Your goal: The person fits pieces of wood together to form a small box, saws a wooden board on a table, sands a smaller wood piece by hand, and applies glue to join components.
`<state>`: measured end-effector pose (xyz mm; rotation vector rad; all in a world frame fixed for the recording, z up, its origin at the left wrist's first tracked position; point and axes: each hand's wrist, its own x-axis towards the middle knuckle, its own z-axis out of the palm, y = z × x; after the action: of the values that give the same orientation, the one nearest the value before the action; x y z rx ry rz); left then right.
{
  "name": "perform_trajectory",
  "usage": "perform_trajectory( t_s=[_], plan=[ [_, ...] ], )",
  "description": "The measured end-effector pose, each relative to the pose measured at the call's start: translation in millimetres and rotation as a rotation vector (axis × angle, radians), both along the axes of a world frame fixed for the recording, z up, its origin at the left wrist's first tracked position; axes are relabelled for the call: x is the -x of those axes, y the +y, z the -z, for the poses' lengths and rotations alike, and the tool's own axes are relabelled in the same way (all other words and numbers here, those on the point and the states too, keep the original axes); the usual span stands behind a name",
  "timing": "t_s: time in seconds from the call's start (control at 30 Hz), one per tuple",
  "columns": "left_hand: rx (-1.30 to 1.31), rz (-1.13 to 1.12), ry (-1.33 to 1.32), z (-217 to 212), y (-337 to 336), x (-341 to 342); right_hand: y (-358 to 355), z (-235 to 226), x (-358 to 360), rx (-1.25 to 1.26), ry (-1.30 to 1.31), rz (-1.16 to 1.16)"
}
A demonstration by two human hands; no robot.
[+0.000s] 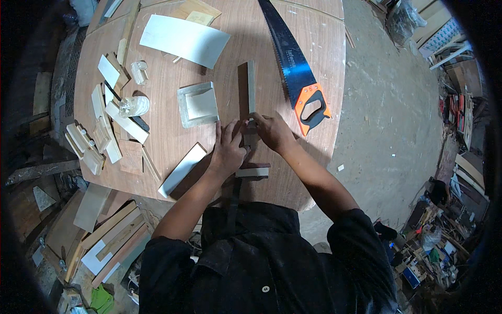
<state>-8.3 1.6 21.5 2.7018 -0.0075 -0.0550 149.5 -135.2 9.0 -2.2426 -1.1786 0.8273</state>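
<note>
A narrow wooden strip point(251, 86) lies lengthwise in front of me on the brown wood-grain table point(308, 172), with a dark band along its left side. My right hand point(274, 135) is closed on the near part of the strip from the right. From the left, my left hand point(228, 150) pinches at the same spot, its index finger reaching forward. Something small and white shows between the fingertips, too small to name. Just nearer than the hands sits a short white-faced block point(252, 172). Left of the strip lies a square framed wooden piece point(198, 104).
A handsaw point(300, 68) with an orange and black handle lies at right. Far left are a white curved panel point(183, 39), a clear jar point(134, 106), a small glass bottle point(139, 72) and several wood offcuts point(107, 131). A white-topped bar point(182, 170) rests near the front edge.
</note>
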Motion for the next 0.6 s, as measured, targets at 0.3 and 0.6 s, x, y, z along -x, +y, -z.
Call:
perform_trajectory(
  t_s=[0.3, 0.6],
  plan=[
    [-0.093, 0.022, -0.024, 0.8, -0.9, 1.0, -3.9, 2.0, 11.0, 0.03, -0.094, 0.012],
    [-0.086, 0.028, 0.023, -1.0, -1.3, 1.4, -5.6, 4.5, 14.9, -0.077, -0.191, 0.027]
  ],
)
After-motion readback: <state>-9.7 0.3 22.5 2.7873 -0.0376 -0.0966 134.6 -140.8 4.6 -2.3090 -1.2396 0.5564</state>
